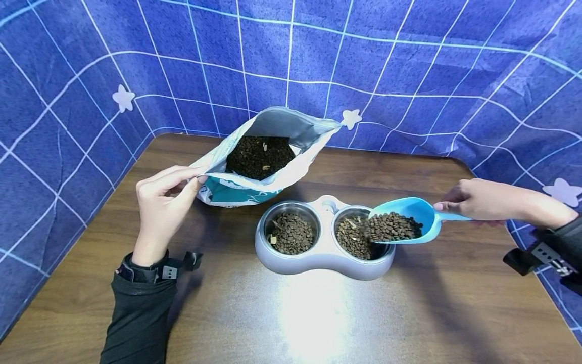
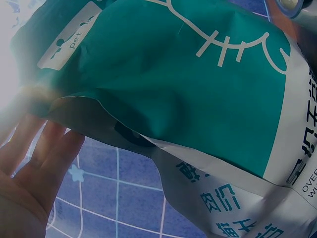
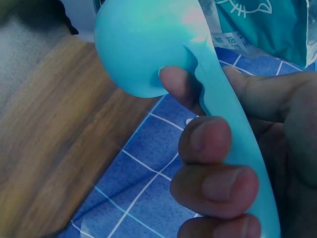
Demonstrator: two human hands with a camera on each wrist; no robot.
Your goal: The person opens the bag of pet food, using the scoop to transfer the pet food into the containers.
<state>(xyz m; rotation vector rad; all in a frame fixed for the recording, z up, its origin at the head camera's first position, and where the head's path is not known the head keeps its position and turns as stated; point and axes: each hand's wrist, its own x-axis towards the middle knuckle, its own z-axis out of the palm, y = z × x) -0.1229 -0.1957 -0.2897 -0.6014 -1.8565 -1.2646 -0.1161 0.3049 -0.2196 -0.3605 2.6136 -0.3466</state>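
My right hand [image 1: 470, 199] grips the handle of a light blue scoop [image 1: 429, 222] full of brown kibble. Its fingers curl round the handle [image 3: 233, 119] in the right wrist view. The scoop is tilted over the right bowl [image 1: 386, 255] of a double pet feeder [image 1: 325, 263], and kibble is falling from its lip. Kibble also lies in the left bowl [image 1: 293, 233]. With thumb and fingers, my left hand [image 1: 161, 202] pinches the left edge of an open pet food bag [image 1: 241, 194], partly filled with dark kibble. The bag's teal side [image 2: 198, 99] fills much of the left wrist view.
The feeder stands on a brown wooden table [image 1: 227, 313], in front of the bag. Blue cloth [image 1: 254, 45] with white grid lines and stars rises behind the table and at its sides. Bright glare lies on the tabletop below the feeder.
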